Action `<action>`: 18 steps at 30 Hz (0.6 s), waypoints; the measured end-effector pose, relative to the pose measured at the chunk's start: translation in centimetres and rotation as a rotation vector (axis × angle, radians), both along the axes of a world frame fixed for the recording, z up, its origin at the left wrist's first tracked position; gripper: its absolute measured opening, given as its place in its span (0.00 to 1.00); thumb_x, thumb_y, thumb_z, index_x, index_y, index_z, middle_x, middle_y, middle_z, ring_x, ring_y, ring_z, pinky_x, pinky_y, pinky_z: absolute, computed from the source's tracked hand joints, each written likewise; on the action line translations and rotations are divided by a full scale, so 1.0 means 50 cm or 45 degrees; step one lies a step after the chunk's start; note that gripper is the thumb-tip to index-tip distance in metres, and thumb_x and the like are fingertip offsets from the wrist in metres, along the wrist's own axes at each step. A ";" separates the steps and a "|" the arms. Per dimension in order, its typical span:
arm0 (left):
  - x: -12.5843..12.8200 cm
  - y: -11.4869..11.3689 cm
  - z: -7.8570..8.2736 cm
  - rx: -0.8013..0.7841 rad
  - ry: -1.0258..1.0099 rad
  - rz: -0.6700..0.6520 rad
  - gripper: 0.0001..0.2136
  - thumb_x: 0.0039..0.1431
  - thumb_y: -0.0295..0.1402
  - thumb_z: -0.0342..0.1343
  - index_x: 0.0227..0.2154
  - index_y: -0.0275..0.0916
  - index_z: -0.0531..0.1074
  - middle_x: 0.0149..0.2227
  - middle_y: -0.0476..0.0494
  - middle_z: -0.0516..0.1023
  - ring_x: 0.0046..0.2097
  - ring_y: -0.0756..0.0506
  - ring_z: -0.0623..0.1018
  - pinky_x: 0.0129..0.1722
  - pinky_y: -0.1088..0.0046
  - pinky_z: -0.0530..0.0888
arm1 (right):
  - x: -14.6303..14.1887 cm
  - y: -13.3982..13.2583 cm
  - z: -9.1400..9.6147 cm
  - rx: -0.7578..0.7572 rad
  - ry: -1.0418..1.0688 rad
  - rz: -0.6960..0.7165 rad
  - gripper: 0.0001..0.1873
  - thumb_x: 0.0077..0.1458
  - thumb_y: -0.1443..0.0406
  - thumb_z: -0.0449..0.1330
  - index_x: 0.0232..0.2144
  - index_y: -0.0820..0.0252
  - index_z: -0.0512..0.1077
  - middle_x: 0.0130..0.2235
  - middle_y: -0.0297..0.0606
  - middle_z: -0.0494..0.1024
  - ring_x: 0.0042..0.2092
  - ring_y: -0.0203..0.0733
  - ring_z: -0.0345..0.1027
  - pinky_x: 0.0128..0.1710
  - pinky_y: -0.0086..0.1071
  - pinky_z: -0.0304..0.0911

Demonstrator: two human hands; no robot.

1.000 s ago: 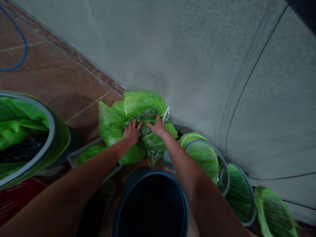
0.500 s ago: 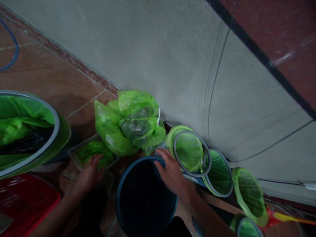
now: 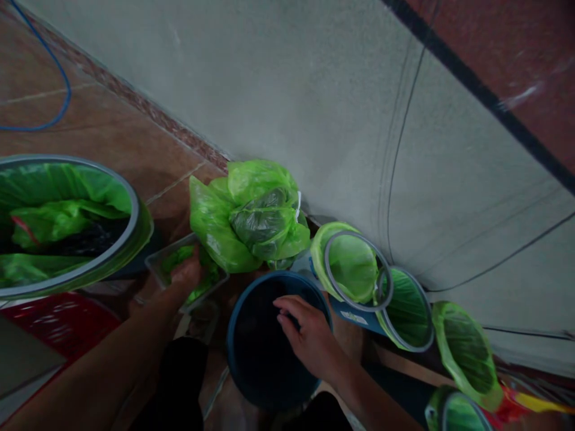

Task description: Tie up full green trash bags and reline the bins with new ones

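My left hand [image 3: 187, 274] is down in a clear plastic tub [image 3: 155, 258] of folded green plastic bags [image 3: 209, 276]. Its fingers are curled and closed on a green plastic bag, with the tips partly hidden. Over the mouth of a dark blue bin [image 3: 236, 359] hangs my right hand [image 3: 305, 332]. Its fingers are loosely bent and apart, holding nothing. The bin stands between my legs, with no liner showing and a dark inside. Just beyond the tub and bin, a knotted green bag bundle [image 3: 260, 221] leans near the wall.
A large bin with a grey ring [image 3: 135, 209] and green liner stands at left, above a red crate [image 3: 76, 326]. Several green-lined bins [image 3: 354, 269] line the wall at right. A blue hose [image 3: 67, 90] lies at upper left; cables run along the wall [image 3: 291, 78].
My right hand has moved from the blue bin's far rim inward over its opening. My left hand has reached farther into the bags in the tub. The view has shifted slightly.
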State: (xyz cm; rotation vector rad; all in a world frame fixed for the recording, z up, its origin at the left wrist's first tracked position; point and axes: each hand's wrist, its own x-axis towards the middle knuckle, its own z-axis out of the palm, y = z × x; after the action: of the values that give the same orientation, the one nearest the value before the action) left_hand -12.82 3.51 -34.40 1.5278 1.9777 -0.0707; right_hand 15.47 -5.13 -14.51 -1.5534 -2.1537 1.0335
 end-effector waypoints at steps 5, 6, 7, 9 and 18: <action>-0.029 0.013 0.068 0.038 0.100 0.168 0.18 0.62 0.37 0.42 0.40 0.34 0.75 0.40 0.33 0.80 0.42 0.36 0.79 0.36 0.67 0.70 | -0.042 0.003 0.001 -0.038 0.035 0.123 0.14 0.60 0.69 0.53 0.46 0.53 0.73 0.45 0.38 0.77 0.46 0.41 0.71 0.47 0.35 0.67; -0.036 0.007 0.093 0.072 0.125 0.232 0.19 0.63 0.38 0.41 0.40 0.35 0.76 0.39 0.33 0.80 0.40 0.36 0.79 0.35 0.67 0.70 | -0.053 0.007 0.002 -0.046 0.031 0.135 0.14 0.60 0.69 0.53 0.45 0.54 0.73 0.44 0.38 0.77 0.46 0.41 0.71 0.47 0.35 0.66; -0.041 -0.001 0.119 0.117 0.152 0.283 0.20 0.63 0.39 0.40 0.40 0.37 0.76 0.39 0.34 0.80 0.40 0.36 0.79 0.34 0.66 0.69 | -0.066 0.014 0.002 -0.055 0.026 0.134 0.14 0.60 0.69 0.53 0.45 0.54 0.73 0.44 0.38 0.77 0.45 0.40 0.72 0.47 0.35 0.66; -0.049 -0.020 0.170 0.242 0.186 0.356 0.20 0.63 0.41 0.40 0.37 0.38 0.76 0.36 0.36 0.80 0.38 0.38 0.78 0.34 0.68 0.68 | -0.100 0.032 -0.005 -0.067 0.016 0.094 0.14 0.60 0.68 0.54 0.48 0.56 0.72 0.44 0.39 0.77 0.43 0.40 0.72 0.46 0.36 0.67; -0.027 -0.088 0.176 0.576 -0.290 0.499 0.24 0.57 0.46 0.51 0.53 0.40 0.68 0.52 0.38 0.75 0.45 0.42 0.78 0.44 0.68 0.74 | -0.311 0.165 -0.153 -0.027 -0.356 0.080 0.20 0.57 0.68 0.54 0.52 0.66 0.68 0.48 0.53 0.76 0.50 0.53 0.71 0.49 0.44 0.65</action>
State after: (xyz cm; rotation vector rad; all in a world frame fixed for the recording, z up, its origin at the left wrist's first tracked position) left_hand -14.15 -0.88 -25.60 1.2979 2.1533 0.7240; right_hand -0.10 3.10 -22.16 -1.7401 -2.3946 0.9062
